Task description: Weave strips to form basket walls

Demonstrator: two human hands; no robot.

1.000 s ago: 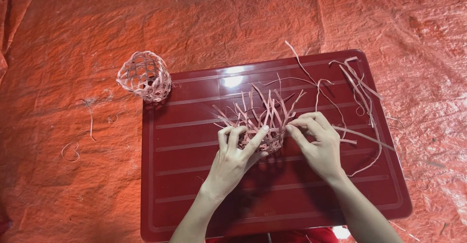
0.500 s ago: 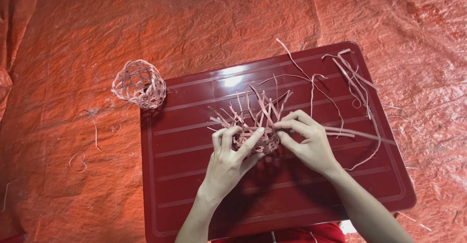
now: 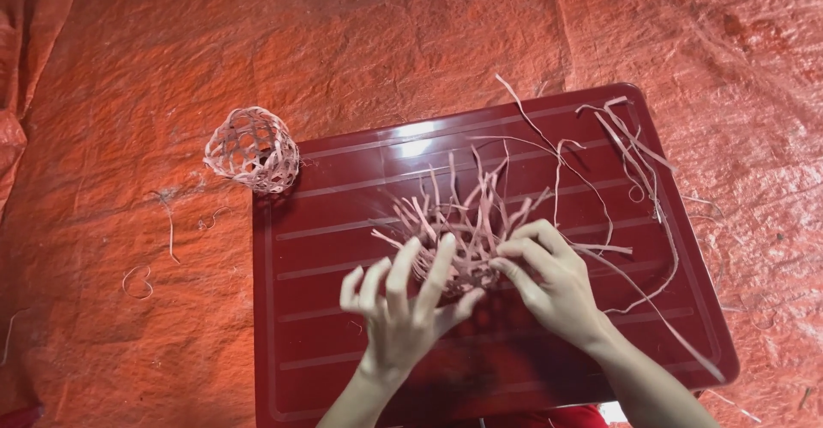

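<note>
Red tarp floor (image 3: 386, 42) — tray (image 3: 326, 308), woven ball (image 3: 251, 149)

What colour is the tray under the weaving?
Dark glossy red tray, clearest in the head view.
</note>
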